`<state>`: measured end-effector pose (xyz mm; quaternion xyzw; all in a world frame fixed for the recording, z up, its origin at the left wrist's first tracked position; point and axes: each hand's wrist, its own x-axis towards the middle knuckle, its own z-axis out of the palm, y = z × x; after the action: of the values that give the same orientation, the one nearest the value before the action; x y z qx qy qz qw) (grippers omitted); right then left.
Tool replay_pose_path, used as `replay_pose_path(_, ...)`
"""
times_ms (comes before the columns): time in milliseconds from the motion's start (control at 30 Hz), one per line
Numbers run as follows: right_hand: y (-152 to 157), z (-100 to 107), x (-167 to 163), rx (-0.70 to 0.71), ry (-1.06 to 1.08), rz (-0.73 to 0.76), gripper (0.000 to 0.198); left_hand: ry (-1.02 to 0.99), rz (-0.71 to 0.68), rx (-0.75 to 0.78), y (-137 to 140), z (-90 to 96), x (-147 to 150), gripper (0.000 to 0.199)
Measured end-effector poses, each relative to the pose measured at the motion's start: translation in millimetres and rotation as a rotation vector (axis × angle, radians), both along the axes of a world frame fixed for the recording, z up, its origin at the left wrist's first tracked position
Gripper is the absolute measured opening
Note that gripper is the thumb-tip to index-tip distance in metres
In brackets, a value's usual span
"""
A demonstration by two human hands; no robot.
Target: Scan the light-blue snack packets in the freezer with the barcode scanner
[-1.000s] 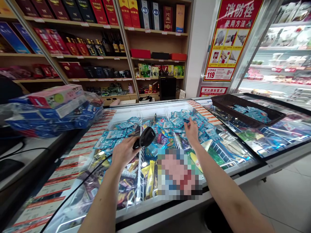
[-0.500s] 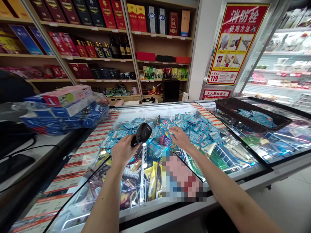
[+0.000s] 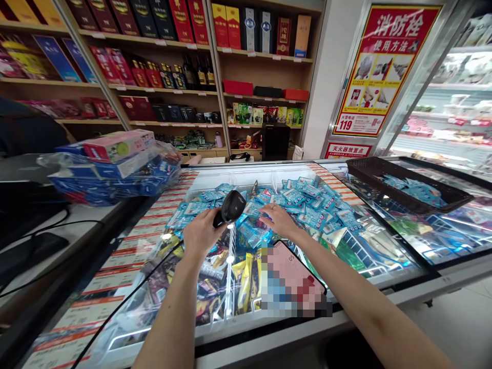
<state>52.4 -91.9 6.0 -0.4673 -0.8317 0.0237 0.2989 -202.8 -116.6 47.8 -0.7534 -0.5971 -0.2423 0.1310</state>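
A black handheld barcode scanner [image 3: 233,206] is in my left hand [image 3: 202,233], its head tilted over the freezer's glass top and its cord trailing down to the left. My right hand [image 3: 282,221] reaches over a spread of small blue packets [image 3: 300,197], its fingers stretched and a little apart. Its fingertips are right at the packets near the middle of the pile; whether they touch one I cannot tell. Below that hand lies a phone [image 3: 294,264] with a pink screen, partly blurred out. Under the glass, wrapped ice creams [image 3: 243,284] fill wire baskets.
Stacked blue cartons [image 3: 111,171] in clear plastic stand at the left. A dark brown tray [image 3: 453,202] with more blue packets rests on the freezer at right. Price labels [image 3: 126,266] run along the glass. Behind are shelves [image 3: 265,54] of boxed goods.
The view has shifted slightly, so most things sit a little further right. My right hand has drawn a little left over the packets, its fingers more bent. The scanner stays in my left hand.
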Motion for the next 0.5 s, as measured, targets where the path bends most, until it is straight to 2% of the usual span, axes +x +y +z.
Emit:
replay_pose_path(133, 8, -1, -7, -0.022, -0.002, -0.179, 0.046, 0.012, -0.018, -0.002, 0, -1.5, 2, 0.038)
replay_pose_path(233, 12, 0, -12, -0.056, -0.066, -0.212, 0.049, 0.031, -0.022, -0.005, 0, -2.2, 2, 0.038)
replay_pose_path(367, 13, -1, -8, -0.106, 0.013, -0.264, 0.062, 0.048, -0.023, -0.018, 1, -3.4, 2, 0.039)
replay_pose_path(500, 7, -2, 14, -0.095, 0.132, -0.316, 0.052, 0.073, -0.082, -0.025, 2, -5.7, 5, 0.041)
